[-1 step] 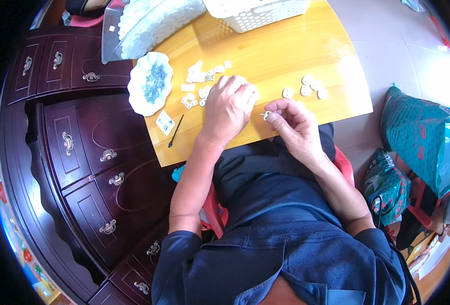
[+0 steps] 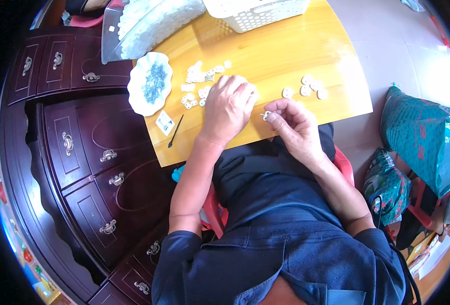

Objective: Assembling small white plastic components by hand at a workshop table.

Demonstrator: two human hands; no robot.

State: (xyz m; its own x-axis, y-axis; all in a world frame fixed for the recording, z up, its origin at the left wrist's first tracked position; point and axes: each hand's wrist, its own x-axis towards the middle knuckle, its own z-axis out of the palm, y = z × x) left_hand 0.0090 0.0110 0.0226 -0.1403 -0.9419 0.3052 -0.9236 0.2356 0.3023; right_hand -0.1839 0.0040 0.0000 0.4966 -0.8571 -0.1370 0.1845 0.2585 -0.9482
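Note:
My right hand (image 2: 298,129) pinches a small white plastic piece (image 2: 267,116) between thumb and forefinger over the table's near edge; a thin pin-like part sticks out of it. My left hand (image 2: 229,104) is held back-up above the wooden table (image 2: 265,56), its fingers curled; what they hold, if anything, is hidden. Several small white plastic pieces (image 2: 197,77) lie loose just beyond and left of it. Right of my right hand sits another group of round white pieces (image 2: 306,90). A white scalloped dish (image 2: 137,104) holds a heap of thin blue-grey metal pins (image 2: 155,81).
A grey bin (image 2: 112,48) full of white pieces stands at the far left, a perforated white basket (image 2: 265,19) at the far edge. A small white card (image 2: 165,123) and a thin black tool (image 2: 176,131) lie near-left. Dark drawers (image 2: 90,137) flank the table; teal bags (image 2: 418,137) stand right.

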